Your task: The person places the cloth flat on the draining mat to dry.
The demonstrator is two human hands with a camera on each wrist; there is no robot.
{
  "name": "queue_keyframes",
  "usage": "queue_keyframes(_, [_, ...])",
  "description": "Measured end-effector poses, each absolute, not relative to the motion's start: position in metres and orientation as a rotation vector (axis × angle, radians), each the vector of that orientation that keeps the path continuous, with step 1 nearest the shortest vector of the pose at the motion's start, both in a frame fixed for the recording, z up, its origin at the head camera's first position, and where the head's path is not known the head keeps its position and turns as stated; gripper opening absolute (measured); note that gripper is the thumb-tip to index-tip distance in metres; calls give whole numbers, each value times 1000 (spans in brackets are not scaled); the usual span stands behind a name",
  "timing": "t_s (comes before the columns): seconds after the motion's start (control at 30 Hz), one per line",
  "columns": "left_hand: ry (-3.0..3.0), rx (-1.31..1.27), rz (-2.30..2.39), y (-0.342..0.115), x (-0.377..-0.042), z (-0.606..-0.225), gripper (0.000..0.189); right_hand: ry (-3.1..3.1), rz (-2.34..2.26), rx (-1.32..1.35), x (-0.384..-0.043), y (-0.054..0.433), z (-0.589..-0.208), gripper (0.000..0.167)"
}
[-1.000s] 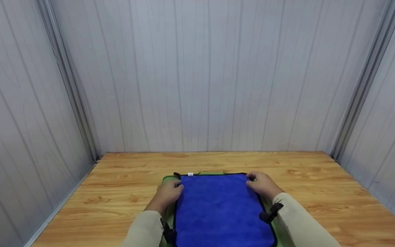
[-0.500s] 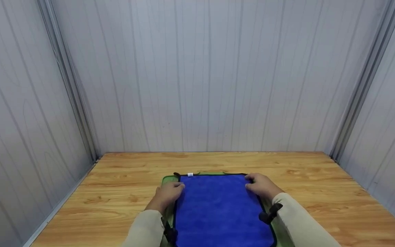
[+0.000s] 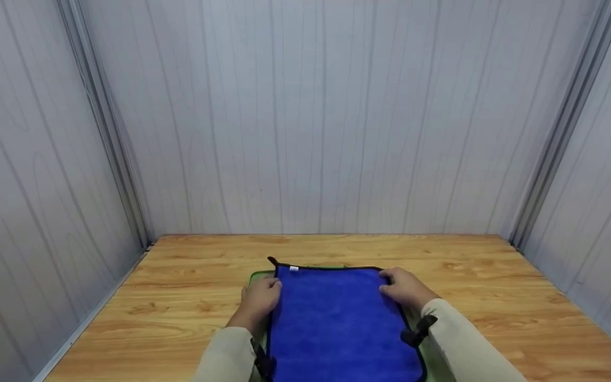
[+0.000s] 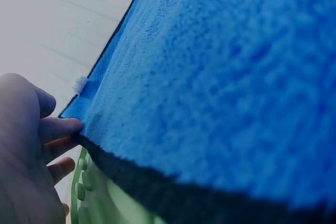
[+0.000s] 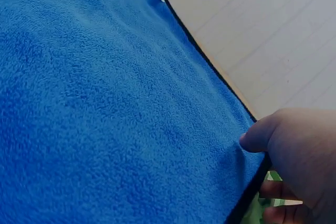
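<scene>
A blue towel (image 3: 340,323) with black edging lies spread out in front of me, with a small white tag (image 3: 294,269) and a black loop (image 3: 272,261) by its far left corner. My left hand (image 3: 259,300) pinches its left edge just below that corner; the left wrist view shows fingertips on the blue pile (image 4: 199,77). At the far right corner, my right hand (image 3: 407,286) grips the cloth, thumb on top and fingers under the edge in the right wrist view. Beneath the towel is a green object (image 4: 100,198) with raised knobs, mostly covered.
The wooden table (image 3: 178,297) extends around the towel on both sides and behind it. Pale panel walls (image 3: 316,116) enclose the table at the back, left and right. Black straps (image 3: 419,330) with small devices sit on both wrists.
The towel's far left corner and its loop have risen slightly and shifted a little left. My left hand has moved up slightly; the right hand stays almost in place.
</scene>
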State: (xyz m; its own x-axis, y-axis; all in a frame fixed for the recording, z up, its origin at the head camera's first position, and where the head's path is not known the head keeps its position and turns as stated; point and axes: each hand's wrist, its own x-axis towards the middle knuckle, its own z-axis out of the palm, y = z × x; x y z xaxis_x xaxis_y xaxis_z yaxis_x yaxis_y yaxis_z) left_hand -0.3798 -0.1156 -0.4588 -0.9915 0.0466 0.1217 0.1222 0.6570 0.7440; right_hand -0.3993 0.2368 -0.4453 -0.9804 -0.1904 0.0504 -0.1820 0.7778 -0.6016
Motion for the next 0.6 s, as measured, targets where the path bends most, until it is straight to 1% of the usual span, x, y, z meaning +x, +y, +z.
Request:
queue_keyframes(0.1, [-2847,-166,-1175,-116,-376,-459,45,2966,-919,-363,-397,236,-444,46])
queue_keyframes(0.33, [-2952,-235,-1042,-123,-367,-454,52,2974,-852,-379,-389,234,-439,48])
queue_keyframes(0.6, [-2972,-292,-935,-123,-365,-457,52,2977,-792,-382,-385,237,-444,50])
